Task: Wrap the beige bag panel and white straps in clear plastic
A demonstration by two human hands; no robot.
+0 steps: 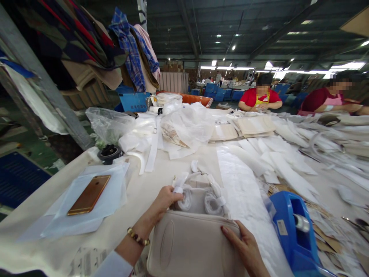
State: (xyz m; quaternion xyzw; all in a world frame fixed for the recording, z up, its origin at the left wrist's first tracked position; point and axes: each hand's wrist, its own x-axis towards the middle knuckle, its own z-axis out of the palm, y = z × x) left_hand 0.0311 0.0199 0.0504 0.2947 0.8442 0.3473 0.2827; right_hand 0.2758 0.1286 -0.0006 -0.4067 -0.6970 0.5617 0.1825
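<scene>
A pale table point(138, 192) spreads out before the person, and a white padded sheet point(239, 192) runs away across it, to the right of the bag point(193, 242). The bag lies at the near edge of the view, straight ahead of the person and between the two hands. Its broad face is toward the wearer, and its long axis appears to run left to right, the top edge dropping slightly toward the right; the lower end is cut off. A blue dispenser point(301, 246) stands farther right, apart from the bag.

The right hand point(245, 246) is clamped on the bag's upper right corner, thumb on the face and fingers over behind, so the bag lies to its left. The left hand point(163, 202) is at the upper left corner, the bag to its right and below; its thumb rests against the left roll point(186, 199), but whether the fingers pinch it cannot be told. A phone point(89, 195) lies well to the left of that hand.

Both wrapped rolls sit just beyond the top edge, side by side. The left hand is the nearer to them; the right roll point(213, 203) is apart from either hand.
</scene>
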